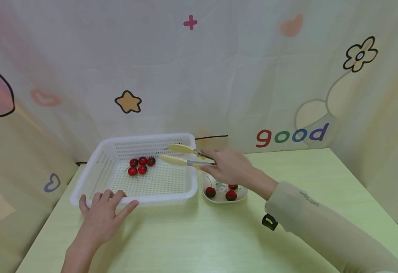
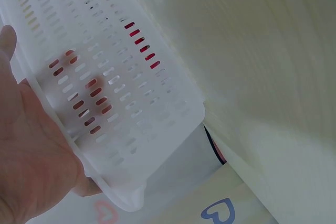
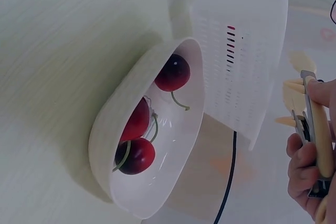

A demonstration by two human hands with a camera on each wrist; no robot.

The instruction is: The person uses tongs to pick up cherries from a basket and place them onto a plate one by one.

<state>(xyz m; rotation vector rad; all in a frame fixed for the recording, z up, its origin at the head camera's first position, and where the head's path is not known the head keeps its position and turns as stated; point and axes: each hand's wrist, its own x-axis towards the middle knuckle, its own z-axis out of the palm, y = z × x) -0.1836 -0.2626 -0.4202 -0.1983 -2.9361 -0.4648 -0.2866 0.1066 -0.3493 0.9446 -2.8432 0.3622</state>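
Observation:
My right hand (image 1: 231, 165) grips a pair of tongs (image 1: 175, 160) with yellow tips and metal arms. Its two tips are spread apart above the right side of the white slotted basket (image 1: 151, 198), with nothing between them. Several dark red cherries (image 1: 142, 169) lie clustered on the basket floor, left of the tongs. My left hand (image 1: 101, 216) holds the basket's near-left rim, fingers bent over the edge and thumb stretched to the right. Beneath my right hand stands a small white dish (image 3: 173, 182) holding three cherries (image 3: 137, 156) with green stems; the hand partly covers it in the head view.
Both containers stand side by side on a pale green table (image 1: 171, 242). Behind them hangs a printed curtain (image 1: 199, 76) with a star, a flower and the word "good". A black tab (image 1: 270, 222) hangs by the right sleeve (image 1: 308, 212).

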